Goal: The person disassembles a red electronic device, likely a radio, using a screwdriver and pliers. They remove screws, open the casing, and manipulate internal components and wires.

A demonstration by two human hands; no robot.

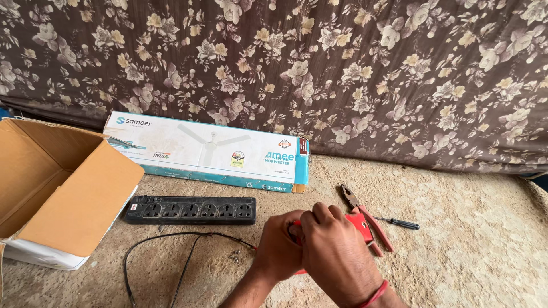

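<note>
Left hand (281, 244): low in the frame near 6 o'clock, fingers curled and clenched around a small red object (361, 223), mostly hidden behind both hands. Exact kind of the object not discernible; only a red corner visible at 2 o'clock of the hands and a red edge at the lower rim of the left palm.

Right hand (334, 251): touching the left hand, overlapping it from 3 o'clock, fingers bent down over the same red object and gripping it from above. Red thread band (375, 294) around the right wrist.

Black cable (181, 256): running from the hands toward 9 o'clock, looping across the rough concrete floor (468, 251).

Black power strip (190, 210): at 10 o'clock of the hands, lying flat, row of sockets facing up, apart from the hands.

Red-handled pliers (365, 217): just beside the hands at 1 o'clock, jaws pointing toward 11 o'clock, one handle touching or passing under the red object.

Small black-handled screwdriver (402, 223): at 3 o'clock of the pliers, near them, lying flat.

Long flat white-and-teal carton (208, 151): at 11 o'clock, leaning against the floral cloth (342, 68) behind.

Open brown cardboard box (57, 182): at 9 o'clock, flaps spread, well apart from the hands.
</note>
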